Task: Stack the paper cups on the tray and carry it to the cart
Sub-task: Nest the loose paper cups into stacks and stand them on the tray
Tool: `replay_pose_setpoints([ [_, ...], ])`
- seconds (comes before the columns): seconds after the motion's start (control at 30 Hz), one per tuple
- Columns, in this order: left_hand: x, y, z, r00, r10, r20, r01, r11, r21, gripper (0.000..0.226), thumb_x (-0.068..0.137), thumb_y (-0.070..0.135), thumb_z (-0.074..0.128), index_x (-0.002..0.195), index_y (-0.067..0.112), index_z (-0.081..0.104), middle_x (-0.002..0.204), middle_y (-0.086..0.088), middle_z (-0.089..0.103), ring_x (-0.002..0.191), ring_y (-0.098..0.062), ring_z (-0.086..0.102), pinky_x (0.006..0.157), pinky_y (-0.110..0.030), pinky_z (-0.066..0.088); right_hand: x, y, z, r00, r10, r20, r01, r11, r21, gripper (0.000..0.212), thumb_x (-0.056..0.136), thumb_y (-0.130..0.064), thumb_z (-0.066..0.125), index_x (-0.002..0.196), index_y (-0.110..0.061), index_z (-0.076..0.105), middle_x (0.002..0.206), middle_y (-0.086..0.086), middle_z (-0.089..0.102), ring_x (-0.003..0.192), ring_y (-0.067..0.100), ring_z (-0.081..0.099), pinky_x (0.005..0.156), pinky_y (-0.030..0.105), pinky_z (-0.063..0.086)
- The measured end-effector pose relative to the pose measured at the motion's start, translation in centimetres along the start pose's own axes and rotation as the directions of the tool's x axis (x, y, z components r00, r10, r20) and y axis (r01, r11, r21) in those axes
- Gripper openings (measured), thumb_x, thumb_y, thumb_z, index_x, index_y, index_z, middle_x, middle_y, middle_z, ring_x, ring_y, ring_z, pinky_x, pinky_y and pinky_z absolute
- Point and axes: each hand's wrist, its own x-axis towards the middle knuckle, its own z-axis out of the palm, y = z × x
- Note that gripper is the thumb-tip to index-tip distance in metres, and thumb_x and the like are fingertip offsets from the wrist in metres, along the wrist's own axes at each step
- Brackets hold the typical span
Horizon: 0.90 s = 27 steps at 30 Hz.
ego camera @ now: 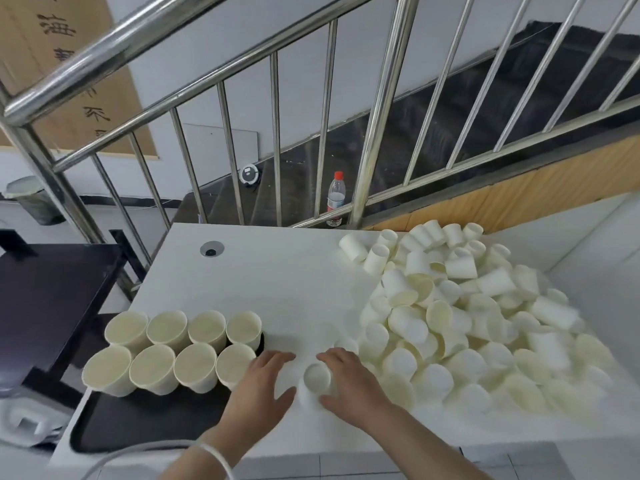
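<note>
Right hand [349, 379] curls round one upturned cup [317, 384] on the table [277, 271]; left hand [258, 386] flat, fingers spread, holding nothing. Tray [145, 424] at 9 o'clock holds eight cups. Suggest: flip cup upright, seat beside the near row without nudging neighbours.

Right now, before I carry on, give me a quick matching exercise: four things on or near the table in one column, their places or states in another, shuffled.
Things:
1. upright cups
2. loose cup pile
3. water bottle
4. single cup

Places or states:
A. behind the railing, on the stairs
B. held in the right hand
C. in two rows on the black tray
D. heaped on the table's right side

Pairs: 1-C, 2-D, 3-A, 4-B
</note>
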Motion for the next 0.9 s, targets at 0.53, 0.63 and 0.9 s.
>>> replay_pose_setpoints([
  [0.53,2.4,-2.0,-1.2,0.994,-0.083,0.064,0.083,0.997,0.008,0.067,0.078,0.036,0.07,0.137,0.029,0.039,0.129,0.021,0.034,0.122,-0.005,0.042,0.095,-0.013,0.033,4.2,0.4,0.8,0.989,0.126,-0.08,-0.087,0.921,0.38,0.054,0.086,-0.026,0.066,0.138,-0.027,0.049,0.136,-0.008,0.047,0.125,0.011,0.046,0.103,0.024,0.04],
  [0.63,3.4,-2.0,-1.3,0.995,-0.066,0.072,0.069,0.997,-0.04,0.081,0.071,0.044,0.076,0.138,0.031,0.034,0.128,0.024,0.032,0.12,-0.001,0.042,0.093,-0.015,0.037,4.7,-0.1,-1.4,0.959,0.284,-0.022,-0.151,0.573,0.806,0.039,0.083,-0.021,0.072,0.119,-0.031,0.061,0.123,-0.005,0.06,0.109,0.011,0.06,0.093,0.029,0.053],
  [0.9,6.3,-1.3,-0.8,0.999,0.029,-0.036,-0.035,0.983,-0.182,0.075,0.071,0.031,0.077,0.135,0.025,0.037,0.123,0.019,0.045,0.108,0.009,0.047,0.077,-0.004,0.039,5.5,0.3,-3.7,0.965,0.229,0.126,-0.168,0.174,0.97,0.033,0.081,-0.017,0.071,0.114,-0.019,0.069,0.108,0.005,0.063,0.095,0.019,0.063,0.079,0.032,0.057],
])
